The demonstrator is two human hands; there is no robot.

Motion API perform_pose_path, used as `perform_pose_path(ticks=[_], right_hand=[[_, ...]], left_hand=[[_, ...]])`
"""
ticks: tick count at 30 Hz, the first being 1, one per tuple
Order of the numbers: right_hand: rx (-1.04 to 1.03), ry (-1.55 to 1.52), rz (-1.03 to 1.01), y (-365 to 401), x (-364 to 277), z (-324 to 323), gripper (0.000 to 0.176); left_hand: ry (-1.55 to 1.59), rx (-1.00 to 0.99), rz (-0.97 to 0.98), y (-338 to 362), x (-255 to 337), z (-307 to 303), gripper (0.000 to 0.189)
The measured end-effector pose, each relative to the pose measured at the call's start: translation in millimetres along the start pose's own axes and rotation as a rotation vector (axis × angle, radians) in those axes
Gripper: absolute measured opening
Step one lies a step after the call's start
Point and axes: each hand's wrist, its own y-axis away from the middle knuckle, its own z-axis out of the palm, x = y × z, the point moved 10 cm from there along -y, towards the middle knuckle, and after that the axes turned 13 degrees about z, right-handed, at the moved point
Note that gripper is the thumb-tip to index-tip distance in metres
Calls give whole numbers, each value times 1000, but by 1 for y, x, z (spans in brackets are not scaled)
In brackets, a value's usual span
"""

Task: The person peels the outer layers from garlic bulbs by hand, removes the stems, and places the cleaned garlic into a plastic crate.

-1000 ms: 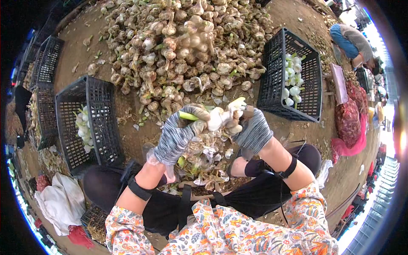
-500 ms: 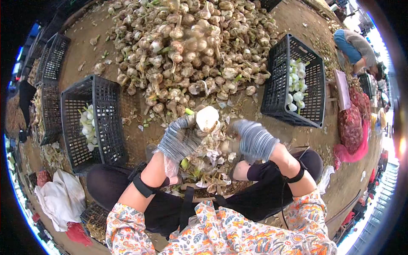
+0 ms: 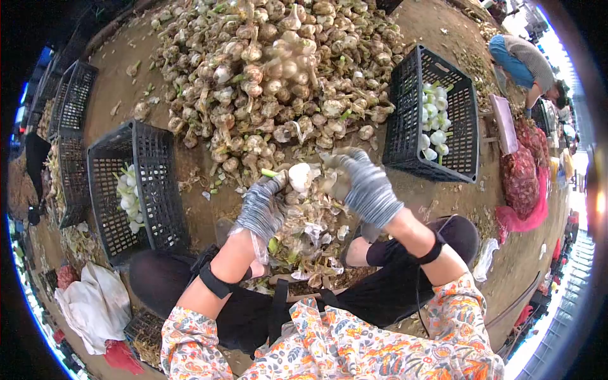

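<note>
Gripped in my left hand point(image 3: 261, 206), which wears a grey glove, is a garlic bulb point(image 3: 300, 177) with a white, partly peeled head and a green stem stub pointing left. My right hand point(image 3: 366, 187), gloved the same way, is just right of the bulb and apart from it. Its fingers are smeared by motion, so whether they hold anything does not show. Below both hands lies a litter of papery garlic skins point(image 3: 313, 234) between my legs. Straight ahead rises a big heap of unpeeled, dirt-brown garlic point(image 3: 253, 88).
A black crate point(image 3: 161, 190) with white bulbs stands on the left, and another black crate point(image 3: 465, 145) with white bulbs on the right. Red mesh sacks point(image 3: 522, 183) lie at far right, near a bent-over person point(image 3: 522, 60). White sacking point(image 3: 95, 304) lies at lower left.
My left hand and the bulb have shifted slightly left. My right hand has swung upward, its fingers now raised beside the bulb. The whole view has moved a little.
</note>
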Motion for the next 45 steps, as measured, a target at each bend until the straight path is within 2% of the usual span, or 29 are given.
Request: perform_pose_path(ticks=[1, 2, 5, 7, 8, 9, 11, 13, 14, 15, 17, 18, 19, 21, 23, 24, 26, 27, 29, 31, 32, 35, 36, 39, 40, 41, 43, 45], right_hand=[[-60, 20, 77, 7, -10, 3, 42], [-8, -67, -37, 11, -21, 4, 43], [-44, -43, -334, 20, -46, 22, 30], [-137, -518, -1, 3, -11, 26, 21], [-293, -845, 310, -5, 20, 47, 15], [-277, -1023, 500, -6, 34, 48, 10], [-171, -988, 554, -13, 81, 64, 10], [-200, -781, 767, -2, 116, 92, 15], [-237, -352, 560, -8, 142, 116, 26], [-375, -69, 401, -10, 123, 120, 33], [-482, 125, 350, -9, 133, 145, 31], [-477, 128, 349, -15, 130, 143, 31], [-413, 250, 363, -23, 130, 135, 27], [-340, 376, 378, -46, 136, 122, 24], [-92, 234, 457, -81, 146, 91, 31], [-8, 354, 511, -96, 151, 78, 36], [132, 496, 569, -123, 145, 52, 42], [186, 519, 576, -135, 143, 44, 43], [188, 619, 534, -162, 159, 53, 41], [-66, 563, 678, -176, 176, 71, 43], [14, 568, 668, -179, 180, 71, 44], [68, 488, 575, -190, 193, 74, 42], [68, 486, 571, -184, 185, 71, 42], [160, 331, 371, -141, 108, 47, 42], [167, 238, 320, -120, 80, 40, 44], [222, 158, 178, -95, 47, 30, 47], [156, -35, 144, -53, 5, 17, 47], [224, 41, -57, -16, -23, 12, 41]], left_hand=[[2, 1, -3, 0, -2, -1, 22], [-39, -12, 25, 0, -2, -2, 22], [-139, -36, 54, 3, -3, -2, 25], [-157, -154, 53, 7, -1, 5, 27], [-105, -181, 48, 5, -2, 3, 28], [-104, -182, 50, 10, 5, 7, 28], [0, -131, 16, 20, 17, 13, 25], [89, -10, 94, 16, 33, -8, 22], [159, 92, 89, 16, 43, -22, 22], [230, 193, 83, 17, 55, -39, 23], [271, 121, 276, 14, 107, -66, 28], [288, 189, 410, 15, 139, -95, 30], [306, 259, 544, 19, 173, -126, 32], [225, 86, 929, 39, 258, -158, 33], [599, 166, 669, 57, 271, -150, 34], [600, 165, 670, 55, 275, -145, 34], [330, 585, 925, 76, 285, -169, 36], [332, 587, 931, 73, 279, -165, 36], [357, 148, 678, 38, 243, -112, 22], [213, 326, 518, 37, 196, -67, 21], [142, 276, 453, 31, 176, -52, 21], [-104, 161, 268, 13, 112, -34, 23], [-100, 103, 215, 4, 86, -37, 26], [-162, 31, 87, -4, 34, -29, 40], [-86, -34, 60, -5, 20, -22, 53], [-91, -24, 60, -2, 14, -13, 53], [-306, -116, 135, 4, 8, 17, 59], [-224, -287, 282, 6, 11, 47, 61]])
